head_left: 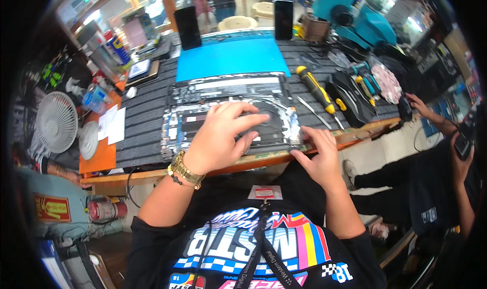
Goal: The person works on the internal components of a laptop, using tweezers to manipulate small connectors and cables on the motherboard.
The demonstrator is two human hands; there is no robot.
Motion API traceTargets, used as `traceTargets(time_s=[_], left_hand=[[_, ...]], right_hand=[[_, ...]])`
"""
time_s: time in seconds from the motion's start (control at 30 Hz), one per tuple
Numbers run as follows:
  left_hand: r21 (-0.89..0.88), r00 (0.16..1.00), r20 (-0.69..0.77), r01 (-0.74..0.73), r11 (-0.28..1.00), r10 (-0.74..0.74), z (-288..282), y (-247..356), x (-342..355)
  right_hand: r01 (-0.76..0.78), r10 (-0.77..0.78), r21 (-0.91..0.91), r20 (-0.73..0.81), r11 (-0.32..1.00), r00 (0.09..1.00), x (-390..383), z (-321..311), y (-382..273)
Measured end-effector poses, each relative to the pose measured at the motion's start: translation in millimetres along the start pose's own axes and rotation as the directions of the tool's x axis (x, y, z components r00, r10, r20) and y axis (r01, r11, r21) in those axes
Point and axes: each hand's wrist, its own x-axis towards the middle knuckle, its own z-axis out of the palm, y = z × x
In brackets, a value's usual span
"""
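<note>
An opened laptop [190, 111] lies on the grey ribbed bench mat with its inner parts bare. Its long black battery [228, 88] runs along the far side, and a round black fan [273, 117] shows right of the middle. My left hand [220, 134] is over the laptop, fingers apart, the index finger reaching toward the fan; it holds nothing that I can see. At the near right corner of the laptop, my right hand [323, 154] has its thumb and fingers spread, the tips at the edge.
A blue sheet [231, 60] lies behind the laptop, between two upright phones [188, 28] [283, 20]. To the right are tweezers [313, 111], a yellow-black screwdriver [315, 88] and a teal power driver [366, 78]. A white fan [57, 121] stands left. Another person [426, 187] is at right.
</note>
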Motion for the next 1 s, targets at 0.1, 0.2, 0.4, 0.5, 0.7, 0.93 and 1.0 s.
traceTargets(time_s=[0.1, 0.2, 0.4, 0.5, 0.7, 0.93, 1.0], left_hand=[[-0.035, 0.999, -0.004, 0.043, 0.998, -0.043, -14.6, 0.0, -22.9], [-0.021, 0.988, -0.076, 0.13, 0.991, -0.131, -32.2, -1.2, -54.4], [0.172, 0.851, -0.339, 0.476, 0.863, -0.402, -73.1, -23.8, -129.3], [0.185, 0.782, -0.229, 0.619, 0.763, -0.579, -81.3, -31.4, -159.1], [0.164, 0.826, -0.24, 0.552, 0.817, -0.51, -60.5, -37.8, -177.4], [0.127, 0.824, -0.296, 0.535, 0.836, -0.482, -52.8, -41.6, -181.3], [0.125, 0.817, -0.296, 0.546, 0.828, -0.494, -51.7, -40.5, -181.4]], right_hand=[[-0.005, 0.006, -0.028, 0.01, 1.0, 1.0, 0.1, 1.7, -1.1], [-0.024, 0.024, -0.013, 0.004, 1.0, 1.0, 1.2, 3.2, -2.5], [-0.11, 0.111, -0.014, 0.096, 0.994, 0.989, 8.1, 1.6, -3.8], [-0.145, 0.147, -0.03, 0.118, 0.989, 0.982, 12.4, 0.8, -6.0], [-0.285, 0.273, 0.035, 0.194, 0.958, 0.942, 20.1, -4.4, -14.6], [-0.446, 0.4, 0.203, 0.23, 0.872, 0.887, 24.1, -0.2, -18.6], [-0.492, 0.444, 0.289, 0.219, 0.821, 0.869, 28.5, 3.0, -13.5]])
